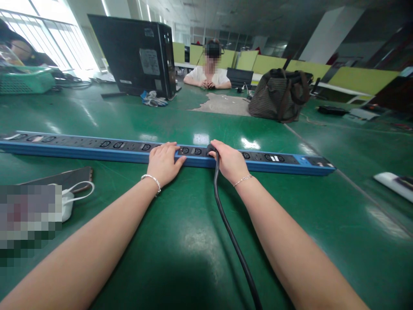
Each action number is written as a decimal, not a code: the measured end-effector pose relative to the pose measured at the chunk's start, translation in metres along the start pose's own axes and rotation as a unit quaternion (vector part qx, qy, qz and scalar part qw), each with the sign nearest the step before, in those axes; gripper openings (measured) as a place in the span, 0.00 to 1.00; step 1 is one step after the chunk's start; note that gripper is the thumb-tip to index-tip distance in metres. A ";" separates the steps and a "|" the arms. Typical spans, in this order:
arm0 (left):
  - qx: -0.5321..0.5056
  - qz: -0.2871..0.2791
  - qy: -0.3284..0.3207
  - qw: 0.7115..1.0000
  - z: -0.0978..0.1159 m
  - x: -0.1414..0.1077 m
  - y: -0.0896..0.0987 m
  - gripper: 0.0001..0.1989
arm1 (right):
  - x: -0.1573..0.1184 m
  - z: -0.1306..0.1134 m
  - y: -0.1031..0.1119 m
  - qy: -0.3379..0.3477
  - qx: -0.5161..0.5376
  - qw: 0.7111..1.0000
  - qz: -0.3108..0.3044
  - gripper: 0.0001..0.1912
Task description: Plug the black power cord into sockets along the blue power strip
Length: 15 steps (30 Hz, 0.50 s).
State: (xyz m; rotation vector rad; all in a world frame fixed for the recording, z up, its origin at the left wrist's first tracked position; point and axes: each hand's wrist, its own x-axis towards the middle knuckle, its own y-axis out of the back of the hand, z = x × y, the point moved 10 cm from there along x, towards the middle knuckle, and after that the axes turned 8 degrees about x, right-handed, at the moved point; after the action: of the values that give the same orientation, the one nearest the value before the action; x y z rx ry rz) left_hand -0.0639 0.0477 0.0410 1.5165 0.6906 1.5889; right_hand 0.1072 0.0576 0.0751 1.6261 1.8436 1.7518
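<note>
A long blue power strip with a black face and a row of sockets lies across the green table. My left hand grips it left of the middle, fingers across the top and thumb near the front edge. In my right hand is a black plug, pinched between thumb and fingers at a socket position. How far the plug sits in the socket is hidden by my fingers. From the plug a thick black cable runs down toward me, past my right forearm.
A black computer tower and gloves stand beyond the strip, with a brown bag to the right. Another person sits opposite. At left are a green basket and a white adapter beside a blurred patch.
</note>
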 end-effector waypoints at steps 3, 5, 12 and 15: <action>-0.004 0.001 0.002 1.000 -0.001 0.000 -0.001 0.20 | -0.001 -0.009 -0.006 0.003 -0.036 0.999 -0.026 0.18; -0.005 -0.002 0.002 1.000 -0.001 0.000 -0.001 0.20 | -0.002 -0.013 -0.009 0.000 -0.050 0.998 -0.041 0.19; 0.006 -0.008 -0.006 1.000 -0.001 0.001 -0.002 0.20 | -0.010 -0.012 -0.011 -0.018 -0.034 0.999 -0.021 0.20; 0.010 -0.009 -0.006 1.000 -0.001 0.000 -0.002 0.20 | -0.015 -0.009 -0.011 -0.017 -0.015 1.000 -0.008 0.20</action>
State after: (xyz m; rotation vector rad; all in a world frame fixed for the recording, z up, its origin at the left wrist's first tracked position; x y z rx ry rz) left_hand -0.0641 0.0491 0.0397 1.5295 0.7140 1.5620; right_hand 0.1007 0.0439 0.0617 1.6151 1.8019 1.7256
